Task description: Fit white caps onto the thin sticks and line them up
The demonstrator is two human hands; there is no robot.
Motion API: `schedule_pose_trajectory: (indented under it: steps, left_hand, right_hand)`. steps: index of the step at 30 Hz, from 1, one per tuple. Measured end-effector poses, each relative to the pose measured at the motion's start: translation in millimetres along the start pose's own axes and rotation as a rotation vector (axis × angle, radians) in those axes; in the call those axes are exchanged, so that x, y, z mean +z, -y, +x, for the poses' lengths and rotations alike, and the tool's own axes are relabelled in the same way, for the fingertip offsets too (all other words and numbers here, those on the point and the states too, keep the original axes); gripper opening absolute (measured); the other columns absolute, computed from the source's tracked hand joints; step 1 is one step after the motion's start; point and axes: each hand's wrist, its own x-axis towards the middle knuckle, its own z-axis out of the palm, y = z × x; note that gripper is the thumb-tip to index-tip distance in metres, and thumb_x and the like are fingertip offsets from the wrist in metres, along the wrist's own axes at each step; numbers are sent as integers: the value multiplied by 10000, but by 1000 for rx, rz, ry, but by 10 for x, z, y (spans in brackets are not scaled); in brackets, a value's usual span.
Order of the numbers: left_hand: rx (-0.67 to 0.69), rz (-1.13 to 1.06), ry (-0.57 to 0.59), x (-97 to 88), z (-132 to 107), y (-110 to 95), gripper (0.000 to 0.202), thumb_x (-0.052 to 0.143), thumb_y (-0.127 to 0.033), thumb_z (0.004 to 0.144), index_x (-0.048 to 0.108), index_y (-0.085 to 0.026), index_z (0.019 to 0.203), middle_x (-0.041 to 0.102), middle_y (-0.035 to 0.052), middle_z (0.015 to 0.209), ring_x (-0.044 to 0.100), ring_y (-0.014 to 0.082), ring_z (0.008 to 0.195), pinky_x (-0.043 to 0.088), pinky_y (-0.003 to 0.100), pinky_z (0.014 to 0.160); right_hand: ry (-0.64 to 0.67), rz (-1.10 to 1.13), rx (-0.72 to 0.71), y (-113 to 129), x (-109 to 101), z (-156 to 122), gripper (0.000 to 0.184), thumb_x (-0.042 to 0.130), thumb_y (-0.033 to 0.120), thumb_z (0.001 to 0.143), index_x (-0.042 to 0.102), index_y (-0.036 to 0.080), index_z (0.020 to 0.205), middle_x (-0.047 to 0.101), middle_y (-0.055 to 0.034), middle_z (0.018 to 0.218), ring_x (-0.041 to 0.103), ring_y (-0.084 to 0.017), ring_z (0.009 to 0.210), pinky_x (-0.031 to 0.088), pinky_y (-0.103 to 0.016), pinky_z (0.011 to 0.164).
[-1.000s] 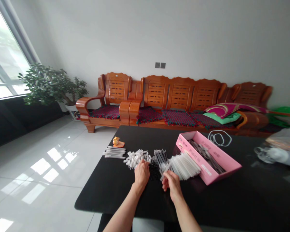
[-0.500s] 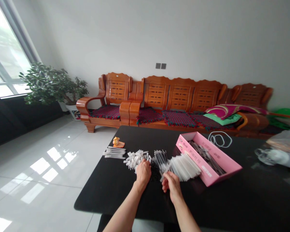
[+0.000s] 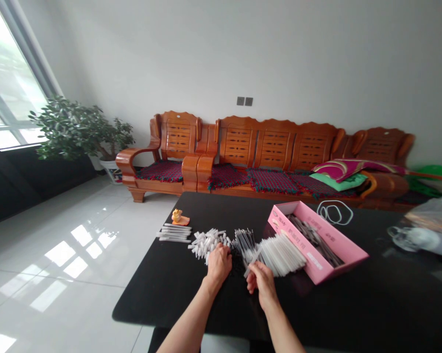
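Note:
My right hand (image 3: pixel 261 278) is closed round a translucent pen barrel (image 3: pixel 253 261), which tilts up to the left. My left hand (image 3: pixel 220 263) has its fingers curled down at the right side of a heap of white pen caps (image 3: pixel 205 242); what its fingertips hold, if anything, is hidden. Small black pieces (image 3: pixel 237 266) lie between my hands, hard to make out on the dark surface. Just beyond them is a bunch of dark pen refills (image 3: pixel 243 240). A stack of translucent pen barrels (image 3: pixel 281 254) lies right of my right hand.
Several white pens (image 3: pixel 174 233) lie in a row at the table's left edge, below a small yellow figurine (image 3: pixel 176 215). A pink box (image 3: pixel 322 252) of dark sticks stands at right. White cord loops (image 3: pixel 334 212) and a plastic bag (image 3: pixel 434 218) lie on the black table (image 3: pixel 162 289).
My left hand has shifted very slightly to the right. My right hand stays in place with the pen barrel.

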Motion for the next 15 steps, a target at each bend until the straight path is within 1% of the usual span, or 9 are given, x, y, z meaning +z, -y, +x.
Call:
schedule_pose_trajectory:
  steps: [5,7,9,11,12,13,15]
  left_hand:
    - [24,-48,-18,3,-15,1,132,522,-182,849,654,-171,847,631,68,938,609,165,818,410,255,728]
    - [28,-90,-50,6,-12,4,141,516,-175,846,655,-166,823,634,71,913,611,162,789,414,257,718]
    - [33,-177,-110,-1,-5,5,151,514,-172,838,660,-166,799,643,68,885,614,160,769,423,264,724]
    - [19,-352,-162,-22,5,8,147,526,-180,821,670,-170,796,659,59,839,620,160,747,441,275,736]
    - [-8,-480,-162,-37,10,10,136,539,-192,808,672,-169,797,663,54,798,624,162,724,454,279,723]
    - [-49,-636,-139,-55,14,14,124,556,-209,791,671,-163,797,663,50,752,629,165,695,470,281,695]
    - [-149,-988,-49,-94,13,28,129,604,-255,751,658,-144,789,657,49,686,635,172,638,493,275,612]
  right_hand:
    - [-3,3,-2,-4,1,-1,269,619,434,693,541,180,652,552,28,408,471,-116,277,312,-190,256]
    - [-5,6,0,-2,-1,-5,269,617,435,695,541,180,651,550,29,407,469,-115,276,313,-190,257]
    - [-8,11,4,3,-3,-10,271,621,437,692,543,181,653,549,29,404,470,-116,276,312,-190,257]
    - [-8,18,6,11,-5,-17,269,623,437,689,547,181,658,551,28,402,470,-118,274,313,-191,257]
    - [-8,20,7,19,-4,-21,267,624,434,688,548,181,658,552,28,402,472,-119,274,315,-192,257]
    - [-10,21,9,30,0,-25,263,626,430,687,549,180,657,553,27,401,473,-120,274,315,-192,257]
    - [-17,23,8,69,20,-36,260,633,422,687,548,179,651,557,25,402,479,-120,277,311,-188,258]
